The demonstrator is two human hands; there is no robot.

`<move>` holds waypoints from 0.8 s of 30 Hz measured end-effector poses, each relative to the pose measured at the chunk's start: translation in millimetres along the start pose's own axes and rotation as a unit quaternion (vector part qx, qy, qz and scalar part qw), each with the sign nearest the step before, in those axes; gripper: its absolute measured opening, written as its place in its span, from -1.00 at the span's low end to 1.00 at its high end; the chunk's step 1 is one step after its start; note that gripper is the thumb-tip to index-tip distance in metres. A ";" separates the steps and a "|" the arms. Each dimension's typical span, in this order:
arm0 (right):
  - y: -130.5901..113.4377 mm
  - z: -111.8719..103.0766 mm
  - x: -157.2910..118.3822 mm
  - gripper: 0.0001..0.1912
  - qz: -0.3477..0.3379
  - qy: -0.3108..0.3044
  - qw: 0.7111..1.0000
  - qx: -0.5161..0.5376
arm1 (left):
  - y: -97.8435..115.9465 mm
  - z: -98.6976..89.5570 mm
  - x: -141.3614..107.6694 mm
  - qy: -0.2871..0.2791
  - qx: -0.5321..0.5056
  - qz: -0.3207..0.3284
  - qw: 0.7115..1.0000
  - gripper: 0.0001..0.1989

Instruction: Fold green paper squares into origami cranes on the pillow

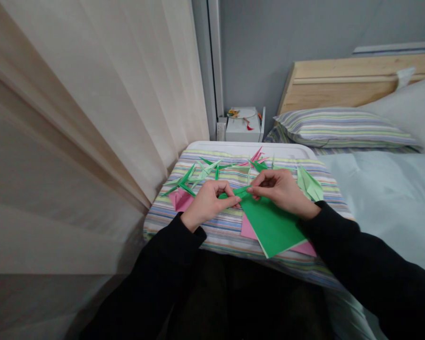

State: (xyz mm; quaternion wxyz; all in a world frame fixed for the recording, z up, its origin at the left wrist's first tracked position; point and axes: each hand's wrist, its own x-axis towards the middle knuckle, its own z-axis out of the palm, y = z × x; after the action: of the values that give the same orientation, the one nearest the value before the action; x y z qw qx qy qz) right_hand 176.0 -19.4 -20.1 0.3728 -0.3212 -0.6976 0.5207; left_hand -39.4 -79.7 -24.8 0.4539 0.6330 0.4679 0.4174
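Left grip and right grip pinch a green paper sheet, its narrow fold running sideways between them (pink paper underneath)

Matt green paper, striped cloth, smooth wood headboard

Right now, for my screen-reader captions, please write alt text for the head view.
The left hand and right hand pinch a green origami paper above pink paper on a striped cloth, with folded paper cranes scattered beyond.
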 end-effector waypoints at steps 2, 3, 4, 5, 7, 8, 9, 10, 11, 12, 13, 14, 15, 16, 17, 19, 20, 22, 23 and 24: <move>0.8 1.0 0.1 -0.61 -0.007 0.003 1.000 0.004 | -0.2 1.5 0.0 0.001 -0.025 -0.002 1.000 -0.74; 1.0 1.7 0.2 -0.61 -0.012 0.007 1.000 0.011 | -0.2 2.7 0.1 0.002 -0.042 0.001 0.999 -0.74; 1.1 2.4 0.4 -0.60 -0.017 0.013 1.000 0.022 | 0.1 4.3 0.3 0.002 -0.058 0.007 0.998 -0.74; 1.1 3.0 0.6 -0.58 -0.022 0.020 0.999 0.038 | 0.6 6.3 0.7 0.001 -0.070 0.015 0.997 -0.75; 0.8 3.5 1.6 -0.52 -0.029 0.040 0.996 0.075 | 2.4 11.7 2.3 -0.012 -0.066 0.030 0.997 -0.77; 0.8 3.3 2.3 -0.49 -0.032 0.050 0.994 0.092 | 3.4 14.8 3.6 -0.015 -0.060 0.034 0.997 -0.77; 0.8 2.9 3.2 -0.47 -0.035 0.062 0.992 0.108 | 4.5 18.1 5.3 -0.013 -0.060 0.040 0.997 -0.76; 1.0 2.2 4.2 -0.45 -0.036 0.074 0.989 0.120 | 5.4 21.3 7.3 -0.003 -0.063 0.046 0.997 -0.74; 1.4 1.4 5.3 -0.44 -0.034 0.084 0.987 0.130 | 6.2 24.3 9.3 0.006 -0.069 0.051 0.996 -0.73; 1.9 0.6 6.4 -0.44 -0.028 0.089 0.986 0.138 | 6.7 26.9 11.3 0.020 -0.080 0.055 0.995 -0.71; 2.5 -0.1 7.3 -0.45 -0.019 0.085 0.986 0.144 | 6.9 29.0 12.9 0.032 -0.090 0.059 0.994 -0.70; 3.3 -0.7 8.0 -0.49 -0.007 0.072 0.987 0.147 | 6.8 30.5 14.2 0.041 -0.099 0.062 0.992 -0.69; 4.1 -1.0 8.4 -0.53 0.005 0.051 0.988 0.147 | 6.5 31.4 14.9 0.047 -0.106 0.064 0.991 -0.69; 4.8 -1.2 8.5 -0.56 0.015 0.029 0.989 0.145 | 6.0 31.8 15.1 0.050 -0.110 0.064 0.991 -0.68; 5.4 -1.3 8.3 -0.59 0.021 0.010 0.990 0.142 | 5.4 31.8 14.9 0.049 -0.113 0.064 0.990 -0.68; 6.2 -1.2 7.5 -0.61 0.028 -0.009 0.990 0.136 | 4.1 31.4 13.6 0.044 -0.119 0.056 0.990 -0.67; 6.3 -1.2 7.0 -0.62 0.031 -0.011 0.990 0.134 | 3.6 31.1 12.8 0.041 -0.122 0.050 0.990 -0.66; 5.8 -1.3 6.1 -0.64 0.035 -0.011 0.991 0.132 | 3.1 31.1 11.6 0.035 -0.133 0.038 0.990 -0.65; 5.3 -1.4 5.7 -0.65 0.035 -0.012 0.991 0.132 | 3.2 31.4 11.3 0.033 -0.139 0.033 0.989 -0.64; 4.5 -1.4 5.5 -0.65 0.034 -0.013 0.991 0.131 | 3.5 31.7 11.3 0.032 -0.145 0.028 0.988 -0.65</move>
State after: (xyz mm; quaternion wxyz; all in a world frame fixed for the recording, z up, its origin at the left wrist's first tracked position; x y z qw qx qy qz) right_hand 174.7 -13.0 -23.2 0.3843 -0.2866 -0.6167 0.6244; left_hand -6.0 -75.1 -27.9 0.5141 0.5598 0.3982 0.5135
